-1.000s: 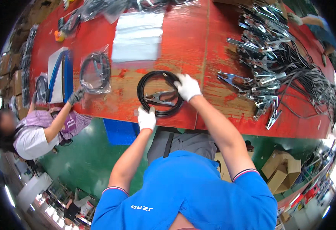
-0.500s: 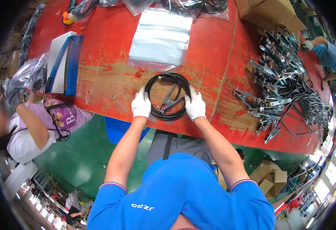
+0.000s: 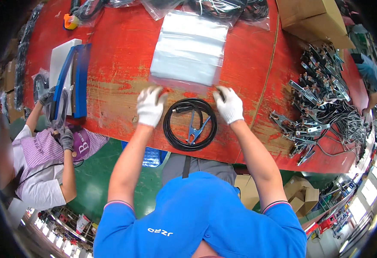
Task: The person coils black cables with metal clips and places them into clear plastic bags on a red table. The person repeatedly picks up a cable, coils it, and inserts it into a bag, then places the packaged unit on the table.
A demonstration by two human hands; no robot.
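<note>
A coil of black cable (image 3: 168,130) lies flat on the red table near its front edge. Inside the ring rests a metal ground clamp (image 3: 193,132), with a black connector above it. My left hand (image 3: 150,106), in a white glove, hovers at the coil's upper left, open and apart from it. On the other side my right hand (image 3: 229,105), also gloved, is open past the coil's upper right, thumb and fingers parted. Just beyond both hands lies a stack of clear plastic bags (image 3: 187,49).
Many ground clamps with cables (image 3: 315,99) are heaped at the right, by a cardboard box (image 3: 315,21). Bagged cables (image 3: 223,8) line the far edge. A blue-and-white stand (image 3: 82,79) is at the left, where a co-worker (image 3: 46,150) in grey gloves handles a bagged cable.
Both hands have let go of the coil and moved outward and farther away. The coil now sits closer to me, its clamp turned. The co-worker's hands have lowered.
</note>
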